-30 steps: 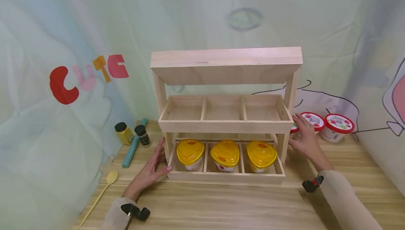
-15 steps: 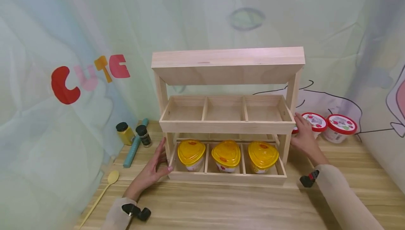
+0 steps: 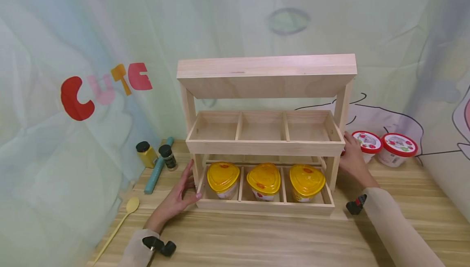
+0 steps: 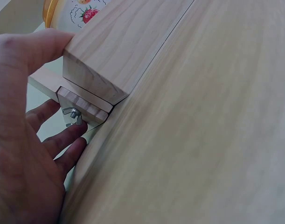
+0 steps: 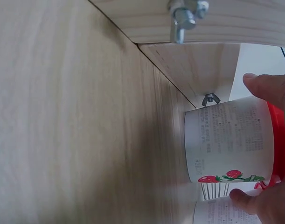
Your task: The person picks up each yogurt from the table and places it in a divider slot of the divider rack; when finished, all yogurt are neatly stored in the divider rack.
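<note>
A pale wooden rack stands in the middle, with three-part trays on two levels. My left hand holds its lower left corner, thumb on the lower tray and fingers at the side post, beside a wing nut. In the lower tray sit three tubs, the left, middle and right ones all with yellow lids. At the rack's right side my right hand holds a white, red-lidded tub with strawberries printed on it; the head view mostly hides it.
Two more red-lidded tubs, one nearer and one further right, stand by the back curtain. On the left are a yellow jar, a black-capped shaker, a teal rod and a yellow spoon.
My right hand has shifted slightly left against the rack's side, covering more of the nearest red-lidded tub. The left hand stays on the rack's corner, and the view has turned slightly.
</note>
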{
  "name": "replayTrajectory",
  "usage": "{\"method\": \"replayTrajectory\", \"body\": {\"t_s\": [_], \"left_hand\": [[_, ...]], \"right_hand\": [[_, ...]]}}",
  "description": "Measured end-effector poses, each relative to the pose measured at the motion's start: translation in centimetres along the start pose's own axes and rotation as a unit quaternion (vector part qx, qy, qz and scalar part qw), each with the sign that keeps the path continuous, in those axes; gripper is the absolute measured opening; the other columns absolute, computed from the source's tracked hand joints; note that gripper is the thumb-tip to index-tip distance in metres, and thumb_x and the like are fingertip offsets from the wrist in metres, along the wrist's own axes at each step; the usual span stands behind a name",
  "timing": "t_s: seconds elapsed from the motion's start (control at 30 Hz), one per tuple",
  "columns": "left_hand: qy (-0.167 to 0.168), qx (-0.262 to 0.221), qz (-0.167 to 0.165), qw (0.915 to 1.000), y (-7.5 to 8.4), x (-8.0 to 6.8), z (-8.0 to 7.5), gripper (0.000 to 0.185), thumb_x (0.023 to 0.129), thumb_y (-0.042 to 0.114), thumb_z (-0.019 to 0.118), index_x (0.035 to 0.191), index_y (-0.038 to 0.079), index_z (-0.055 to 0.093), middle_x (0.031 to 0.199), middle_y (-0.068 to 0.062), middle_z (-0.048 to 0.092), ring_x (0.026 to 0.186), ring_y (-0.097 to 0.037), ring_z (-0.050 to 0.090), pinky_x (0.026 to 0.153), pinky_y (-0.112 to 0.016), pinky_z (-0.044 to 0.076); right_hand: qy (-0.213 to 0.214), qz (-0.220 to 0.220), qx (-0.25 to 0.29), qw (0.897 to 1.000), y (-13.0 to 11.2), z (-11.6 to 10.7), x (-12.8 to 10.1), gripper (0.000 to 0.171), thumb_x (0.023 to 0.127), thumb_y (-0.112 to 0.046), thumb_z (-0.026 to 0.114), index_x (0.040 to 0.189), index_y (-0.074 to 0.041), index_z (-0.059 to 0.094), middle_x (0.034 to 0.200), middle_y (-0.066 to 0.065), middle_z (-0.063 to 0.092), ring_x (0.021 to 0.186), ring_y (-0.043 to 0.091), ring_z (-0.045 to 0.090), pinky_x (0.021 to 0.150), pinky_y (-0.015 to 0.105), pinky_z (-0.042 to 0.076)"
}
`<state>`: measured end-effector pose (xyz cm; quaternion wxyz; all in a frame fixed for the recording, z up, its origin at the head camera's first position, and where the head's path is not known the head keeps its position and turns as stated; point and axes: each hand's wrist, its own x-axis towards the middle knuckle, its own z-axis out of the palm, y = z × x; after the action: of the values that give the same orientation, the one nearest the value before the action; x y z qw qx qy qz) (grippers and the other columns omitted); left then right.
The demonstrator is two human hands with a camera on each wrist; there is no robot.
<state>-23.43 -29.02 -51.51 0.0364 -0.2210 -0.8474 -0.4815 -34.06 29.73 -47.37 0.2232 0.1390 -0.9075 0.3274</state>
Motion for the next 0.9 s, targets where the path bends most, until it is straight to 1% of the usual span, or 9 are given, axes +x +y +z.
{"method": "replayTrajectory", "body": {"t_s": [0.1,0.23,0.33,0.5,0.7,0.8,0.9], "left_hand": [[-0.001,-0.001,-0.002,1.0000,0.0,0.0,0.0,0.109,0.099,0.014,0.075,0.175,0.030,-0.002,0.172,-0.029,0.033,0.141,-0.047,0.057,0.116,-0.023,0.040],[-0.001,0.000,-0.007,1.0000,-0.1,-0.1,0.1,0.109,0.099,0.015,0.075,0.175,0.031,-0.002,0.172,-0.028,0.033,0.141,-0.047,0.057,0.117,-0.024,0.040],[-0.001,0.000,-0.009,1.0000,-0.1,-0.2,0.1,0.108,0.099,0.015,0.074,0.175,0.031,-0.002,0.172,-0.028,0.032,0.142,-0.047,0.056,0.118,-0.028,0.041],[-0.002,0.003,-0.007,1.0000,0.0,-0.2,0.1,0.108,0.100,0.015,0.074,0.175,0.031,-0.002,0.172,-0.028,0.033,0.141,-0.047,0.057,0.119,-0.033,0.043],[0.000,0.002,-0.003,1.0000,0.0,-0.1,0.1,0.109,0.099,0.014,0.074,0.175,0.031,-0.002,0.172,-0.028,0.032,0.142,-0.046,0.056,0.117,-0.023,0.041],[0.000,0.000,-0.002,1.0000,-0.1,-0.1,0.0,0.109,0.099,0.014,0.075,0.175,0.031,-0.002,0.172,-0.028,0.032,0.143,-0.047,0.054,0.116,-0.020,0.040],[0.001,-0.002,-0.002,1.0000,-0.1,-0.1,0.0,0.109,0.099,0.014,0.075,0.175,0.031,-0.002,0.173,-0.028,0.031,0.143,-0.048,0.054,0.115,-0.019,0.039]], "right_hand": [[0.005,-0.004,0.001,1.000,0.1,0.1,0.1,0.070,0.080,-0.013,0.079,0.140,0.016,0.057,0.154,0.043,0.043,0.144,0.066,0.033,0.117,0.080,0.027],[0.015,-0.019,0.000,1.000,0.2,0.4,0.2,0.065,0.079,-0.012,0.079,0.134,0.017,0.062,0.149,0.044,0.048,0.143,0.062,0.037,0.118,0.078,0.025],[0.024,-0.034,-0.005,0.999,0.5,0.6,0.2,0.061,0.078,-0.011,0.080,0.130,0.017,0.065,0.144,0.044,0.053,0.141,0.061,0.040,0.118,0.077,0.024],[0.036,-0.040,-0.008,0.999,0.8,0.8,0.2,0.060,0.076,-0.011,0.081,0.128,0.017,0.066,0.140,0.045,0.054,0.137,0.062,0.042,0.116,0.076,0.026],[0.043,-0.048,-0.008,0.998,0.7,1.0,0.3,0.056,0.077,-0.009,0.080,0.125,0.018,0.067,0.139,0.045,0.056,0.137,0.061,0.043,0.116,0.076,0.026],[0.038,-0.033,-0.011,0.999,0.3,0.8,0.4,0.056,0.079,-0.008,0.081,0.126,0.018,0.067,0.141,0.044,0.054,0.137,0.061,0.042,0.115,0.078,0.028],[0.036,-0.024,-0.011,0.999,-0.2,0.4,0.4,0.059,0.079,-0.009,0.083,0.129,0.017,0.066,0.144,0.044,0.053,0.137,0.062,0.040,0.113,0.079,0.030]]}}
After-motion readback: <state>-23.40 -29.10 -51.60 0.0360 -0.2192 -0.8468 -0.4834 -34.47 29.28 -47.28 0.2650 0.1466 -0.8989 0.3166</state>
